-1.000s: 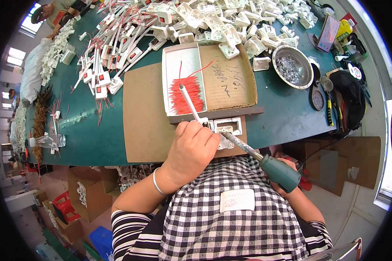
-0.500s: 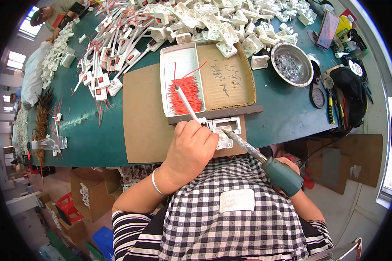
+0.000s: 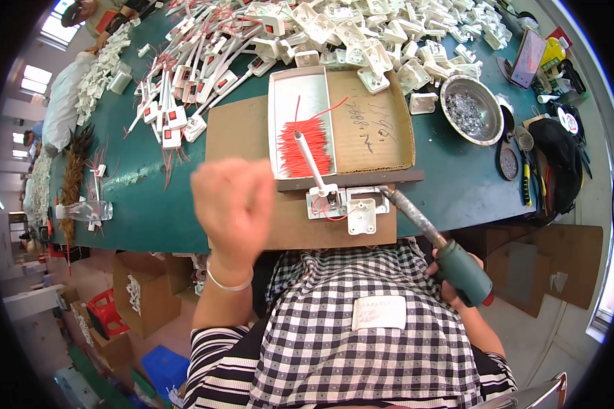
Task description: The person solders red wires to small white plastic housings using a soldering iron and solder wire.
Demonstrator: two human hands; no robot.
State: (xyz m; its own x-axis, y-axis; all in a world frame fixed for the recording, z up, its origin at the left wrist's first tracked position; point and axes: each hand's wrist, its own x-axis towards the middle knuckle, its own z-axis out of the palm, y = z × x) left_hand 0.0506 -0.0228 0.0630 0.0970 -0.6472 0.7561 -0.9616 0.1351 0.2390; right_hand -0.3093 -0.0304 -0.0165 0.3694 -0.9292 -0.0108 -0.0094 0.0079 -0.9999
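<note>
two hands, one iron gripped

the right hand (image 3: 477,260) is closed around the iron (image 3: 450,258), fingers wrapped on its green handle, the metal shaft slanting up and left. its tip is at the right end of a white frame (image 3: 372,195); whether it touches, i cannot tell. the left hand (image 3: 233,204) is blurred, its fingers curled, well left of the frame; whether it grips anything i cannot tell.

between the hands lies the housing (image 3: 324,201), with a red wire looping from its near side. the tube (image 3: 310,162) runs from it, long axis pointing away from the person and leaning left, its free end over the red wires (image 3: 305,136) in the tray (image 3: 365,160). a square shell (image 3: 362,217) sits right of the housing, overlapping the frame.

just beyond, a bar (image 3: 382,177) and the tray close off the far side. past them spreads a heap of shells (image 3: 355,41); a bowl (image 3: 488,105) of metal bits and pliers (image 3: 526,187) lie to the right, piled switches (image 3: 176,117) to the left.
</note>
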